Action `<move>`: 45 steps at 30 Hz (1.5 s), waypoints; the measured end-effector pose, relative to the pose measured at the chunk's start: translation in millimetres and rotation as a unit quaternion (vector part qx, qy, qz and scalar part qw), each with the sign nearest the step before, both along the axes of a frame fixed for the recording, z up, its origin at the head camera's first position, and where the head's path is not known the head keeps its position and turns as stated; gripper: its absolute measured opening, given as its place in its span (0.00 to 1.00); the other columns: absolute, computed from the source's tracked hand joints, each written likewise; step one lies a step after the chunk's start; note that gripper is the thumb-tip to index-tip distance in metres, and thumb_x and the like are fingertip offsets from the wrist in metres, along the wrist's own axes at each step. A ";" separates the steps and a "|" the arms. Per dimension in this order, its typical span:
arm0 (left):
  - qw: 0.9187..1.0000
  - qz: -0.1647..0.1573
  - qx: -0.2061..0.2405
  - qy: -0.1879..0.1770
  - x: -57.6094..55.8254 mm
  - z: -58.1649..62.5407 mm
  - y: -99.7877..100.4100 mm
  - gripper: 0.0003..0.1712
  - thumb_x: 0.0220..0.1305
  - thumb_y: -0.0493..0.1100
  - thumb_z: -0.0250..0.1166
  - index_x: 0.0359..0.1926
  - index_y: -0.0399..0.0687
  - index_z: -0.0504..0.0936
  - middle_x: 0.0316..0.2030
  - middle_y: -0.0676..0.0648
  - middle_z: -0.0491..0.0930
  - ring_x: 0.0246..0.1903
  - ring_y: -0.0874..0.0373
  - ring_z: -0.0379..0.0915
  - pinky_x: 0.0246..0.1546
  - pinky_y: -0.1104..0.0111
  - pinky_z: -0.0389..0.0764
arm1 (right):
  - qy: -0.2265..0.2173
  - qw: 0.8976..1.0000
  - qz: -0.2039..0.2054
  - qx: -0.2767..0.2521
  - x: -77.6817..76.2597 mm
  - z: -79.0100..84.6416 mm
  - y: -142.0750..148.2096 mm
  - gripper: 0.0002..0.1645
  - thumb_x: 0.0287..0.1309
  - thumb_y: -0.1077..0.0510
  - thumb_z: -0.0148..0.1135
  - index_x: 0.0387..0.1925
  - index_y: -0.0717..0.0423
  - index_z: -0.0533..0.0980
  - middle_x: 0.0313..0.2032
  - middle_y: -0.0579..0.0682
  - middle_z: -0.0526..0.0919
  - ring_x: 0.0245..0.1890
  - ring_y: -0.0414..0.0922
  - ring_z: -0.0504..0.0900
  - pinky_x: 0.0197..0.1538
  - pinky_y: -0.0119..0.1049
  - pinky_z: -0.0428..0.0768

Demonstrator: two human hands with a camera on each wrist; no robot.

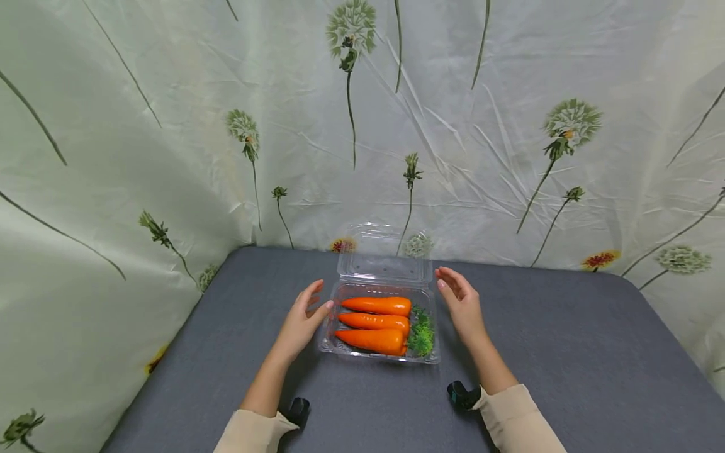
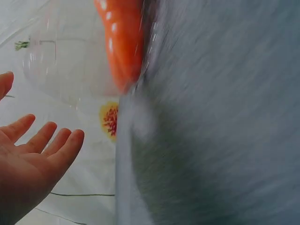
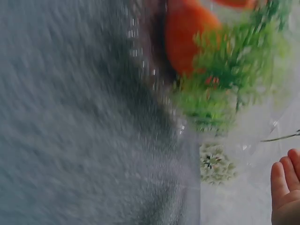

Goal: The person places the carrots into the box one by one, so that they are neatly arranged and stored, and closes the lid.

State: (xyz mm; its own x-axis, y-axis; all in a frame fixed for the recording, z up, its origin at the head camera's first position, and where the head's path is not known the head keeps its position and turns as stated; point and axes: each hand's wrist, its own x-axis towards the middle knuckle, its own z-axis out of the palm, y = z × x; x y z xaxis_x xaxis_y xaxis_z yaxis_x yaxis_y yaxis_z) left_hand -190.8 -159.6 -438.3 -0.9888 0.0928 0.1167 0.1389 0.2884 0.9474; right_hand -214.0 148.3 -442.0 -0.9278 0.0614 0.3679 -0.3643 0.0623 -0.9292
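A clear plastic clamshell box (image 1: 362, 357) lies on the table, its hinged lid (image 1: 385, 269) raised at the back. Inside are three orange carrots (image 1: 375, 323) side by side, tips to the left, with green leafy tops (image 1: 420, 336) at their right end. My left hand (image 1: 300, 324) is beside the box's left wall, thumb close to the rim and fingers loosely bent. On the other side, my right hand (image 1: 463, 308) is at the back right corner near the hinge, holding nothing. The left wrist view shows spread fingers (image 2: 61, 143) beside a carrot (image 2: 124, 47).
The grey table (image 1: 566, 352) extends on both sides of the box. A pale curtain (image 1: 453, 157) printed with dandelions hangs behind it and along the left. Each wrist carries a small black camera (image 1: 463, 395) near the beige sleeve.
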 end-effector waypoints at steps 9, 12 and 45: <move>0.994 0.005 -0.105 0.031 -44.3 7.8 -4.2 0.29 0.63 0.46 0.57 0.61 0.40 0.63 0.57 0.37 0.64 0.56 0.41 0.60 0.52 0.52 0.65 | -0.057 0.995 -0.033 0.072 -17.4 12.6 -2.9 0.23 0.61 0.62 0.52 0.55 0.71 0.65 0.52 0.65 0.71 0.53 0.54 0.69 0.54 0.39 0.68; 0.988 0.007 -0.149 0.030 -57.4 8.1 -1.4 0.28 0.63 0.47 0.57 0.60 0.39 0.64 0.55 0.37 0.67 0.54 0.42 0.63 0.51 0.53 0.66 | -0.069 0.992 -0.043 0.094 -28.0 6.3 -2.6 0.23 0.61 0.62 0.52 0.55 0.71 0.65 0.51 0.67 0.71 0.52 0.56 0.70 0.54 0.45 0.67; 0.988 0.026 -0.151 -0.001 -112.6 -13.5 11.7 0.08 0.59 0.35 0.59 0.38 0.34 0.76 0.34 0.40 0.77 0.37 0.48 0.72 0.37 0.60 0.72 | -0.171 0.984 -0.047 -0.020 -53.5 -10.3 -4.0 0.13 0.58 0.69 0.52 0.45 0.74 0.70 0.28 0.50 0.76 0.25 0.36 0.76 0.32 0.27 0.76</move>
State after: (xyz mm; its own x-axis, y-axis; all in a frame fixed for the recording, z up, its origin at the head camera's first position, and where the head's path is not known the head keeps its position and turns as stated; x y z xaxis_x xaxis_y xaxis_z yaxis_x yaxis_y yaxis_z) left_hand -303.4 -147.9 -451.7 -0.9934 0.0721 0.0893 0.1145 0.5646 0.8174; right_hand -267.5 144.3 -452.3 -0.9866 0.1601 0.0314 -0.0251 0.0413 -0.9988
